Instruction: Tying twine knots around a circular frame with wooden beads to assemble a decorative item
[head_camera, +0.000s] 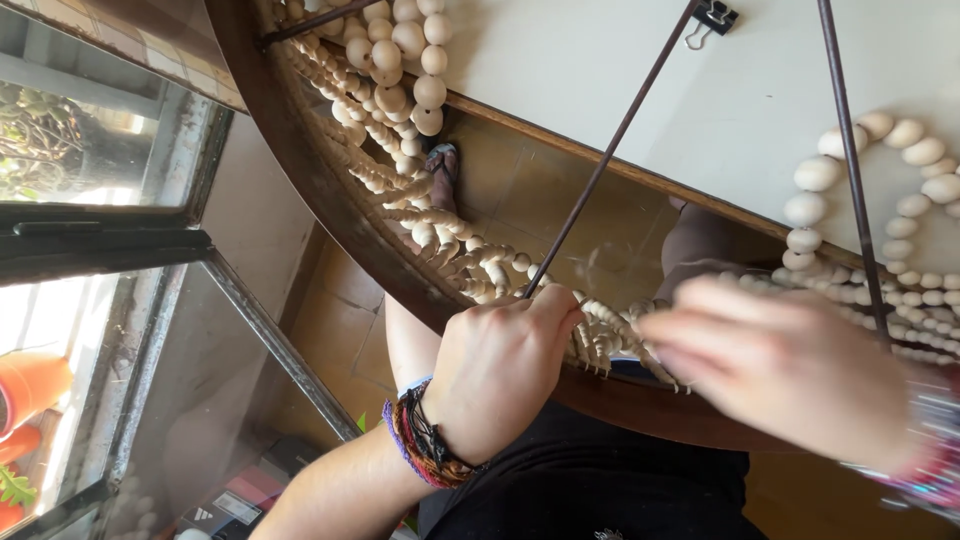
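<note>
A large dark wooden hoop (300, 160) carries several strands of pale wooden beads (400, 60) and thin dark metal rods (620, 130). My left hand (500, 365), with woven bracelets at the wrist, is curled at the hoop's rim. Its fingertips are closed on a strand of small beads (600, 335) where a rod meets the rim. My right hand (780, 355) is blurred by motion. Its fingers stretch towards the same cluster of small beads and touch them. Whether it grips anything is unclear.
The hoop lies partly on a white tabletop (700, 90) with a black binder clip (712, 15) at its far edge. More big beads (900, 150) lie on the right. A sandalled foot (440, 165) rests on the tiled floor. A window and an orange pot (30, 385) are on the left.
</note>
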